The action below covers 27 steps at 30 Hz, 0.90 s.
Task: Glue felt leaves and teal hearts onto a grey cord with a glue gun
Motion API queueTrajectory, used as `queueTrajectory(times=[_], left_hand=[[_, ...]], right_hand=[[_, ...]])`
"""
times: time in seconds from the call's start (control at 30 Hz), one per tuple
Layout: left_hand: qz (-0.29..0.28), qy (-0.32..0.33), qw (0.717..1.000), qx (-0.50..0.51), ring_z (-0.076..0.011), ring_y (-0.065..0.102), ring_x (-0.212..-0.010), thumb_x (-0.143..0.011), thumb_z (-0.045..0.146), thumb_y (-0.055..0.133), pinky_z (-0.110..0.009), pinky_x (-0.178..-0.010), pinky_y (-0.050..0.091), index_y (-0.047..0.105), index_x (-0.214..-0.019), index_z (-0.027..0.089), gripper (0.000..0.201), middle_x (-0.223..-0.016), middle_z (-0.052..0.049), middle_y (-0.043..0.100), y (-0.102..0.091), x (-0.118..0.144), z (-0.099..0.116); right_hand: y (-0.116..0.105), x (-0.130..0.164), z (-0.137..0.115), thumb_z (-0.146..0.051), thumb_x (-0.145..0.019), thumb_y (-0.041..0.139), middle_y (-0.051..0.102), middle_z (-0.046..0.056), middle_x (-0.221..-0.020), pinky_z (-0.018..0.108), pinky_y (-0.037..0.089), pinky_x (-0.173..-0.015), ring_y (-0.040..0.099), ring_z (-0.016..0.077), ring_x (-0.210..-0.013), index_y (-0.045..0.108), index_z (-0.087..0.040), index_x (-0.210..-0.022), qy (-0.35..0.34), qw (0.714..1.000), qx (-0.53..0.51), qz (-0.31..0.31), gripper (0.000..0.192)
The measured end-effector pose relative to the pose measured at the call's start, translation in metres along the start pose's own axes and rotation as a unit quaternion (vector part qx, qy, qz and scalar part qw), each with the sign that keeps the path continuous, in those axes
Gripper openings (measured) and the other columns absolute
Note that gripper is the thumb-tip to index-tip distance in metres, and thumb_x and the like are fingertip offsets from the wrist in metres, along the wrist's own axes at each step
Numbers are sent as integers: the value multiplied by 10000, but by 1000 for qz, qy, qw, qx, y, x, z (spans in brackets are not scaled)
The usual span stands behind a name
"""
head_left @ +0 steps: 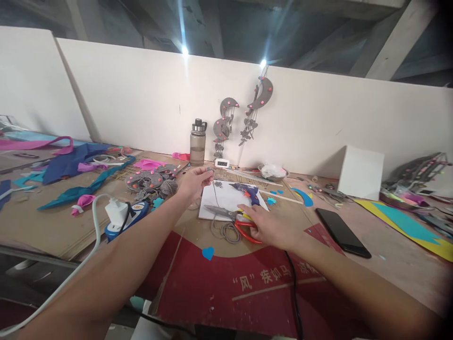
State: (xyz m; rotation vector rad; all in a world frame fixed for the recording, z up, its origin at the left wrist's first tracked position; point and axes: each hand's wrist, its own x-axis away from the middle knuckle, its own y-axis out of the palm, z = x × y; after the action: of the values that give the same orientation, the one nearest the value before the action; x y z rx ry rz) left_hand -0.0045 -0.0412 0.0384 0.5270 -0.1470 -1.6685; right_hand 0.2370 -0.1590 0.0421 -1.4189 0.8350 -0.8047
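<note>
Scissors [228, 214], clasped in the right hand [265, 226], cross a white board [208, 196] at center; toward eleven o'clock, the left hand [194, 183] pinches a grey piece [210, 169]. Cardboard [187, 226] spreads beneath, red print [205, 293] at six, white partition [141, 104] at twelve, concrete beams [385, 47] above.

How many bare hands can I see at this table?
2: the left hand, in front of the drink bottle, pinching a small gray piece; the right hand, holding the red-handled scissors.

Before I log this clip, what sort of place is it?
Probably a craft workshop, judging by the hanging gray crescents with pink dots, the red-handled scissors and the blue heart cutout.
</note>
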Motion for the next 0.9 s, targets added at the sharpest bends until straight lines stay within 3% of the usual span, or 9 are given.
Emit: queueTrajectory(times=[0.1, 0.23, 0.47, 0.63, 0.9], left_hand=[[6, -10, 1000, 12, -61, 539, -586, -613, 249, 801, -199, -568, 423, 615, -718, 112, 254, -697, -15, 620, -4, 0, 7], [-1, -27, 999, 25, -56, 537, -584, -634, 225, 789, -195, -580, 428, 611, -702, 102, 227, -668, -14, 607, -4, -2, 5], [-31, -60, 997, 34, -81, 572, -618, -631, 218, 793, -222, -600, 452, 548, -676, 123, 266, -742, -49, 653, 9, 6, 2], [-63, -65, 996, 26, -71, 537, -573, -639, 239, 789, -213, -545, 417, 527, -665, 131, 284, -710, -31, 634, 24, 17, 5], [-98, -70, 993, 7, -59, 507, -553, -656, 231, 775, -214, -546, 404, 590, -681, 116, 219, -685, -25, 618, 32, 22, -1]], right_hand=[[1, 1, 9, -233, -854, 497, 588, 140, -1183, 320, 456, -826, 590, 244, -1015, 313, -212, -1461, -3, 1000, -23, 18, 634], [-2, 2, 16, -301, -897, 461, 597, 101, -1203, 341, 469, -821, 596, 245, -1015, 359, -302, -1428, 2, 995, -25, 96, 541], [-5, -13, 13, -229, -895, 423, 519, 141, -1225, 345, 459, -887, 553, 215, -1063, 334, -196, -1402, 31, 964, -90, 250, 516], [3, -17, 24, -376, -917, 440, 633, 105, -1077, 305, 460, -770, 606, 206, -895, 492, -180, -1262, 63, 967, -70, 238, 400], [9, -8, 38, -341, -904, 416, 697, 79, -950, 272, 352, -579, 618, 205, -743, 539, -222, -1262, 109, 971, 82, 195, 397]])
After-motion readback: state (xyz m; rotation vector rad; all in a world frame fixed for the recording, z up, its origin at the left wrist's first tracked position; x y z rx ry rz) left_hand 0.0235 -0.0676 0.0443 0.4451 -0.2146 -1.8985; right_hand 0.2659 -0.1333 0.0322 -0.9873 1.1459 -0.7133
